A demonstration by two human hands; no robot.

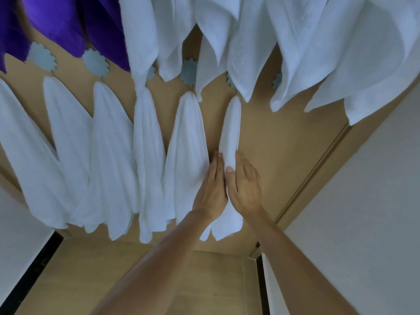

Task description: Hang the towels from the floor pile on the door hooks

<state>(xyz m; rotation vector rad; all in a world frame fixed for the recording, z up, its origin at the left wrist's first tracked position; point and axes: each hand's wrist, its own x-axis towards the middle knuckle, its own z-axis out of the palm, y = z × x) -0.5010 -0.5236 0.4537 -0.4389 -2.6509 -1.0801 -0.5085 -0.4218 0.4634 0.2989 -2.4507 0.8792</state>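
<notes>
We see left hand (212,185) and right hand (244,185) flanking narrow white towel (230,130) hung on door (284,144) hook; fingers straight, right thumb on cloth. More towels alongside.

Both bare forearms reaching up and forward, converging, left hand (212,189) and right hand (246,185) side by side, backs to the camera, fingers straight and together, palms turned inward, pressing a towel (230,137) between them, right thumb on top

I see a grey-white wall (363,212) to the right of the tan door frame (311,176). A second pale wall panel (16,235), edged by a black strip (34,269), occupies the lower left.
</notes>
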